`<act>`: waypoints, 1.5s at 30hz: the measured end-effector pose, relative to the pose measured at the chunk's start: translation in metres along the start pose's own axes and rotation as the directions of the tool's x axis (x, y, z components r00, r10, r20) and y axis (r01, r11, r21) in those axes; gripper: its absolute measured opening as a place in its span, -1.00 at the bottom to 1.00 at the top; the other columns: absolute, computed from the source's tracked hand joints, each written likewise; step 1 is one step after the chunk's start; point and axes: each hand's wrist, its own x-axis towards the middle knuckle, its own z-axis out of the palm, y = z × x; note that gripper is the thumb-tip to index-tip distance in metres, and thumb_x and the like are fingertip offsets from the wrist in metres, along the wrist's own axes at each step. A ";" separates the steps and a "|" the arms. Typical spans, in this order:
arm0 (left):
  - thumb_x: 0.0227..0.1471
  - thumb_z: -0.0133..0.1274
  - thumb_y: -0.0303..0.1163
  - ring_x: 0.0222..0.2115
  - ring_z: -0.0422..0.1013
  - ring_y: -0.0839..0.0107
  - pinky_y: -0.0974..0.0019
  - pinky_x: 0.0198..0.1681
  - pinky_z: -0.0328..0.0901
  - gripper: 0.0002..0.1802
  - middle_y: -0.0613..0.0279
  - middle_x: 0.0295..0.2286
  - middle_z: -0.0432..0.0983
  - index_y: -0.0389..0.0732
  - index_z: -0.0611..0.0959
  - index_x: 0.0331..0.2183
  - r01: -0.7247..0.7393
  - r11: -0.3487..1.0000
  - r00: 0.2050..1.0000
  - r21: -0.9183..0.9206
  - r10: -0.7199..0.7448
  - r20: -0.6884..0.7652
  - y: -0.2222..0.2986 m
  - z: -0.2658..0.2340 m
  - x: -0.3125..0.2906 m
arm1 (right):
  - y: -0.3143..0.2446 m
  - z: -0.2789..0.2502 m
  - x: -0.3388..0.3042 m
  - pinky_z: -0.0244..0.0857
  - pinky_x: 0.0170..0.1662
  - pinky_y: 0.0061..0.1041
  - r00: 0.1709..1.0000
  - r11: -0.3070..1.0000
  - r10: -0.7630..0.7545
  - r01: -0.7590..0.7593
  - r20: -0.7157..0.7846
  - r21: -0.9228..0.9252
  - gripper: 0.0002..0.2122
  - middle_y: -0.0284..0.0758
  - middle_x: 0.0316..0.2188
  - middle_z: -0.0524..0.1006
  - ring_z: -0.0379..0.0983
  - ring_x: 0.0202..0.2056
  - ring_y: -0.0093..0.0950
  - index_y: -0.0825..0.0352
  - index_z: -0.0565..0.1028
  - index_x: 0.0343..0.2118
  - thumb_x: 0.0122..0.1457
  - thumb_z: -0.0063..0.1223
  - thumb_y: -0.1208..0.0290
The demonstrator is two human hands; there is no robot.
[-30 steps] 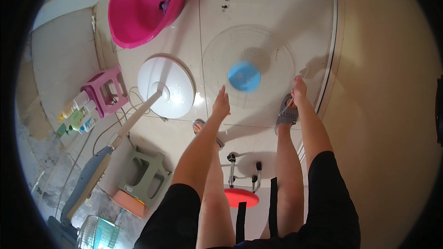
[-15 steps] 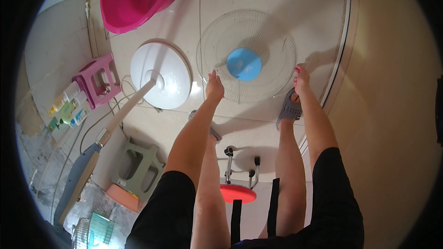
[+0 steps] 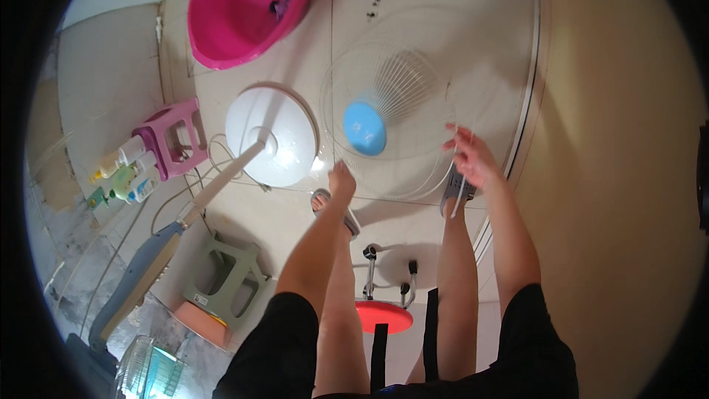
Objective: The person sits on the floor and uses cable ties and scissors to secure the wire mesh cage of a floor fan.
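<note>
A round wire fan grille [image 3: 406, 89] with a blue centre disc [image 3: 364, 128] is tilted and blurred in front of me, above the tiled floor. My left hand [image 3: 340, 182] is closed at its lower left rim, and a short pale end shows below that hand. At the right rim, my right hand [image 3: 476, 159] has its fingers bent and partly spread. A thin white strip [image 3: 459, 196] runs by these fingers and hangs below the palm; the grip on it looks loose. Left of the grille stands the white round fan base [image 3: 284, 149] with its pole [image 3: 225, 179].
A pink basin [image 3: 236, 37] with something dark inside stands at the far left. Bottles [image 3: 133, 174] stand by a pink stool [image 3: 181, 140], with a green stool [image 3: 221, 273] nearer. A red-seated stool [image 3: 384, 318] is between my legs. A cable [image 3: 159, 214] trails along the left.
The grille has tilted, and its blue disc has shifted left and nearer. My left hand has moved nearer. My right hand has also come nearer, its fingers spreading along the white strip.
</note>
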 end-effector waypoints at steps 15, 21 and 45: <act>0.04 -0.17 -0.11 -0.39 0.32 0.21 0.16 -0.28 0.22 -0.57 0.02 -0.28 0.38 -0.32 0.52 -0.38 -0.021 0.960 0.998 -0.278 0.038 0.054 0.022 -0.145 -0.175 | -0.124 0.099 -0.324 -0.22 -0.82 -0.77 0.968 0.966 -0.239 0.230 0.070 0.117 -0.83 -0.26 -0.42 0.52 -0.09 -0.85 -0.77 0.21 0.34 -0.17 0.25 -0.27 0.34; 0.09 -0.23 0.00 -0.65 0.13 0.56 0.49 -0.67 0.08 -0.52 0.25 -0.43 0.42 -0.25 0.49 -0.26 0.282 0.465 0.958 -0.839 -0.088 0.273 0.109 -0.277 -0.247 | -0.171 0.103 -0.393 -0.23 -0.83 -0.77 0.907 0.939 -0.314 0.254 0.281 0.231 -0.83 -0.31 -0.43 0.52 -0.10 -0.86 -0.76 0.12 0.34 -0.17 0.26 -0.30 0.32; -0.19 -0.05 -0.51 -0.36 0.36 0.20 0.16 -0.34 0.27 -0.78 0.16 -0.46 0.50 -0.08 0.57 -0.38 -0.573 0.784 0.687 0.240 0.619 -0.380 0.093 -0.523 -0.556 | -0.170 0.366 -0.440 -0.14 -0.75 -0.72 0.772 0.568 -0.510 0.633 0.378 -0.526 -0.67 -0.40 -0.70 0.33 0.07 -0.77 -0.71 0.31 0.40 -0.35 0.21 -0.28 0.11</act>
